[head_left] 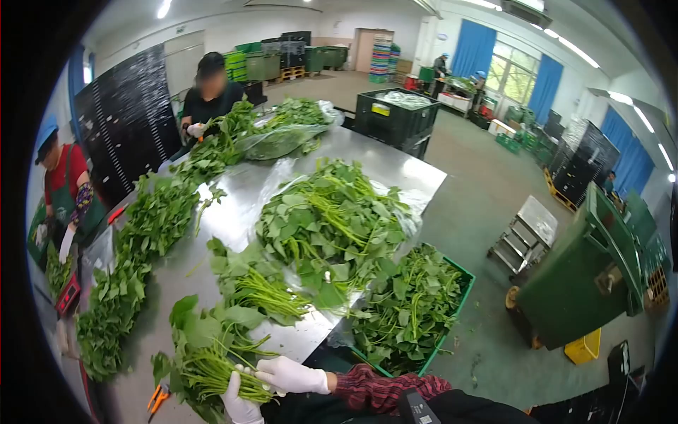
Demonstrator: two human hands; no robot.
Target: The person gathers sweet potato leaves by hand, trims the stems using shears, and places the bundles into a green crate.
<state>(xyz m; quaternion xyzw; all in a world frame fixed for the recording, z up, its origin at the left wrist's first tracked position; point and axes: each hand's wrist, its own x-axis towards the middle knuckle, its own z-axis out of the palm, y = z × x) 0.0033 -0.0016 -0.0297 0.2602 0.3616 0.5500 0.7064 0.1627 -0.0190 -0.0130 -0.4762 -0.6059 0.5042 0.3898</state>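
Standing at the far left, one co-worker in red (63, 173) is near a red device (68, 294). One long row of leafy greens (127, 283) lines the table's (233, 215) left side. One pair of orange-handled cutters (158, 401) lies beside the held bunch (212, 364), at the near edge. A second co-worker, in black (212, 99), is across the table. Both gloved hands are at the held bunch: the left hand (242, 404) has its fingers closed around the stems, the right hand (291, 374) its fingers narrowed on them. One loose bunch (265, 286) and one large heap (332, 212) occupy the surface just beyond. Rightward are one filled green crate (462, 297), one steel step unit (526, 233), one wheeled bin (575, 275) and one yellow container (583, 348).
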